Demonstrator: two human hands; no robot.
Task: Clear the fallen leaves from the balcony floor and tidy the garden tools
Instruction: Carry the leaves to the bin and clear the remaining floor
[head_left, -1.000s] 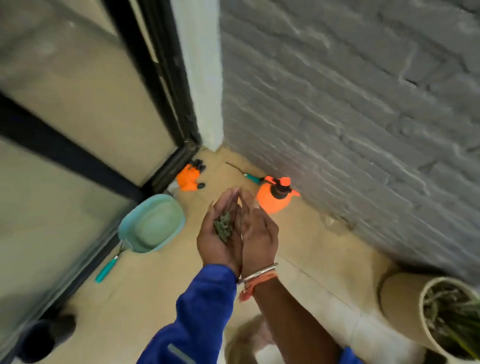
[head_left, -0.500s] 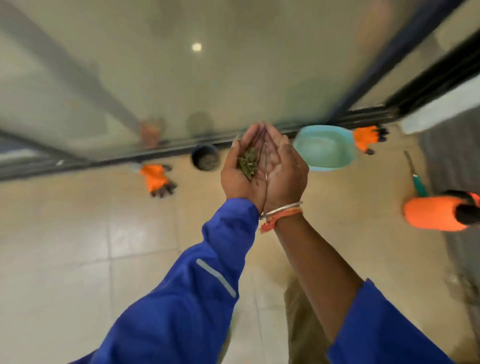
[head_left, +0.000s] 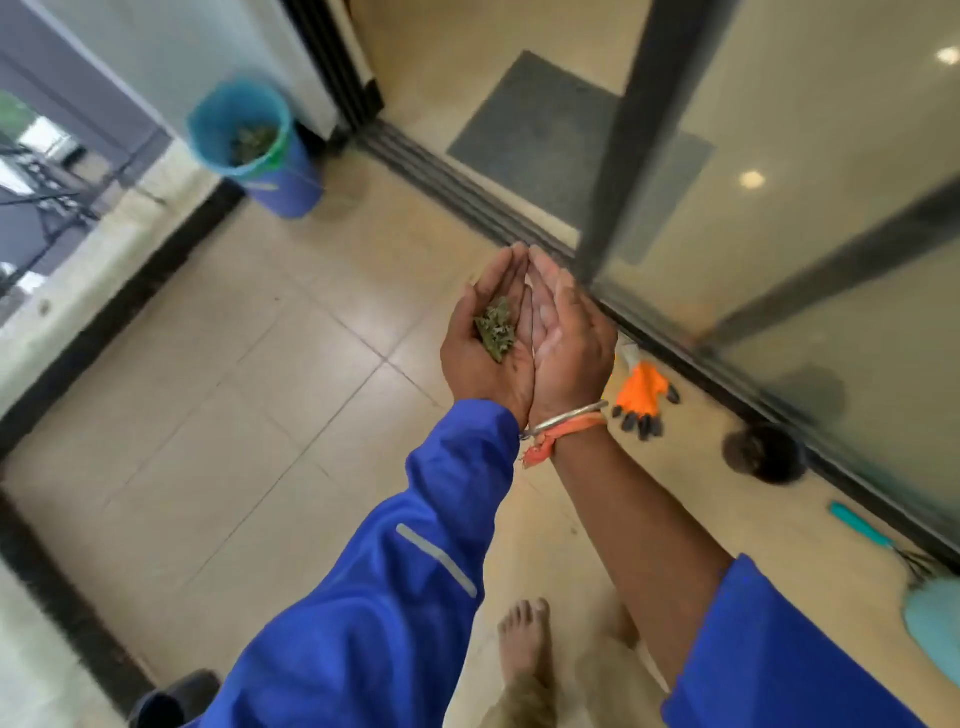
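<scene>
Head view: left hand (head_left: 480, 358) and right hand (head_left: 569, 345) joined edge to edge in an open cup, with dry leaves (head_left: 496, 328) lying in the left palm. Best carried level with the seam closed, then tipped low over the blue bin (head_left: 288, 187) at the balcony floor's (head_left: 249, 405) far-left corner. The path runs mid-floor; orange glove (head_left: 644, 392), black pot (head_left: 763, 453) and hand rake (head_left: 865, 530) hug the door-track edge.
</scene>
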